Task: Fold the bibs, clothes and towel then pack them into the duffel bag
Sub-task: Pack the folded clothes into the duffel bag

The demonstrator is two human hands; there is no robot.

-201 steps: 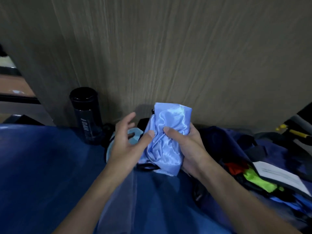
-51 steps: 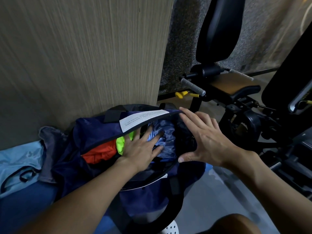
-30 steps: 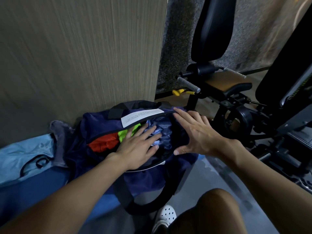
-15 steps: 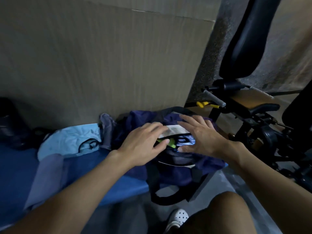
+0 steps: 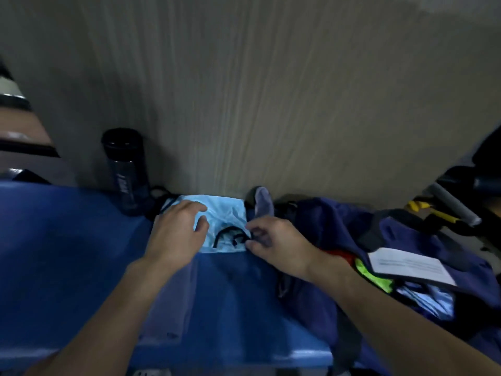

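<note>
Beside light-blue bib, black bottle

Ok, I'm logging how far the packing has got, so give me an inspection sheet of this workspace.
Surface: blue bench, against a wood-grain wall.
Job's things: light blue garment flat on the bench; navy duffel bag open, a red item and a green item inside.
Clutter: black bottle; grey cloth.
Hands: left hand rests flat on the garment; right hand curled at its edge, grip unclear.
Cables: nothing seen; only the garment's black cord.
Surroundings: gym machine at right.
</note>
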